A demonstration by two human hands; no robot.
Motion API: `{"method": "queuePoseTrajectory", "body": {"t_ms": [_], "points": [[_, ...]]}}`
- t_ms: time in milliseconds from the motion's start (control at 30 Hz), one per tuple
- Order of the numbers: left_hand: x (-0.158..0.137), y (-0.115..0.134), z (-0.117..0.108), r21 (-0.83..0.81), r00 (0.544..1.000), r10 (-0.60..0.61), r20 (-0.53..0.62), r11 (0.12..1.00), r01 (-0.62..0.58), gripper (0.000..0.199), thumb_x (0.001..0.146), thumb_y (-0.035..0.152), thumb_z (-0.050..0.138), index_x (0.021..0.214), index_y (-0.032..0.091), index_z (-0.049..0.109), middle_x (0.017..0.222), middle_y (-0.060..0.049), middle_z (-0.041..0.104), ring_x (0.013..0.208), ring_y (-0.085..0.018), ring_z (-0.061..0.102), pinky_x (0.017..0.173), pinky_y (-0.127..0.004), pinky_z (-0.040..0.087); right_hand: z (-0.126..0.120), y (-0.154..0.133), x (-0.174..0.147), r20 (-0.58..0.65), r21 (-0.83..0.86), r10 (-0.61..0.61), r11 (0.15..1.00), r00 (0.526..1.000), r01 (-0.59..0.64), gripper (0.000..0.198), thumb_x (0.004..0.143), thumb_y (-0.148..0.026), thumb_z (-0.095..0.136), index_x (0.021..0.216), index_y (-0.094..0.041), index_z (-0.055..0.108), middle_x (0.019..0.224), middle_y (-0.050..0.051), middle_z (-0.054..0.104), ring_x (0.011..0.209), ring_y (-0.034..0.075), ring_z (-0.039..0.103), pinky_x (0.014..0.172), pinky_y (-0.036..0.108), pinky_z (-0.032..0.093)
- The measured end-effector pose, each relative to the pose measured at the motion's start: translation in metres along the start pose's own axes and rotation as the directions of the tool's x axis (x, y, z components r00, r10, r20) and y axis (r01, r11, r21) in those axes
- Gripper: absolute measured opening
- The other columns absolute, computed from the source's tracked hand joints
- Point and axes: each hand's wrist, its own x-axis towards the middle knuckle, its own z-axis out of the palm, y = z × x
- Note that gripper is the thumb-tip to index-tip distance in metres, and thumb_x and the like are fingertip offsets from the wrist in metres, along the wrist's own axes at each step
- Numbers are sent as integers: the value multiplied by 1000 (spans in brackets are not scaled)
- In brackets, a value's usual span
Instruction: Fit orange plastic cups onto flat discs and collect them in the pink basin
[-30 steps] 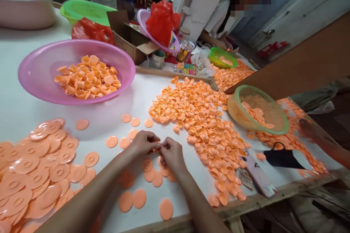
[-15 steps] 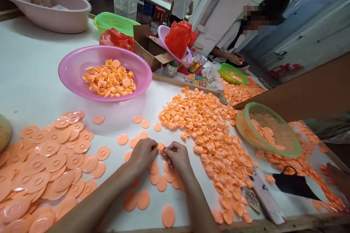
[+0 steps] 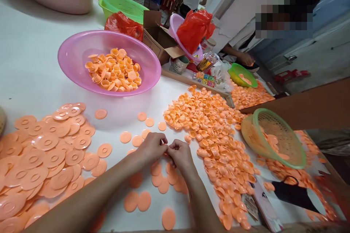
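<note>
My left hand [image 3: 152,147] and my right hand [image 3: 181,156] meet above the white tabletop, fingertips pinched together. Between them is a small orange plastic cup, now almost wholly covered by the fingers. Flat orange plastic discs [image 3: 144,201] lie under and around both hands. To the right spreads a large heap of small orange cups [image 3: 216,131]. On the left lies a pile of orange saucers [image 3: 45,156] with ring marks. Beyond my hands a pink basin [image 3: 72,60] holds orange cups, some with discs on them.
A green sieve basket [image 3: 253,136] leans at the right, near a black mask [image 3: 295,193] and a phone [image 3: 264,204]. Farther back are a cardboard box [image 3: 155,45], a red bag [image 3: 195,31], a mug [image 3: 179,64] and a green basket [image 3: 120,5]. Another person's hand [image 3: 246,59] works at the back right.
The view has shifted slightly. My hands have drawn closer together and turned, so the orange piece between the fingertips, visible before, is mostly covered.
</note>
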Motion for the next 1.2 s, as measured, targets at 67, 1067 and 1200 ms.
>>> {"method": "queuePoseTrajectory", "body": {"t_ms": [67,1067,1200], "points": [[3,-2,5,-35,999,-22,32,999,23,6,72,15,58,73,18,63,57,4,59,44,-9,52,42,-20,37,0,1,0,3,6,5,1000,1000,-5,24,67,-26,65,57,-23,44,32,-8,46,25,9,38,26,18,24],[-128,-11,14,-95,905,353,-236,919,-383,32,83,28,70,114,28,72,108,-4,75,96,-20,71,85,-29,57,31,21,-111,-223,20,-651,741,726,671,30,88,-11,51,111,-25,65,95,5,62,81,17,63,68,29,56],[-138,-17,21,37,844,445,-300,889,-456,27,86,26,66,113,27,72,103,-5,76,89,-19,71,78,-26,58,41,25,-120,-281,2,-655,731,702,683,28,89,-10,49,108,-24,64,88,4,60,77,17,63,66,28,55]]}}
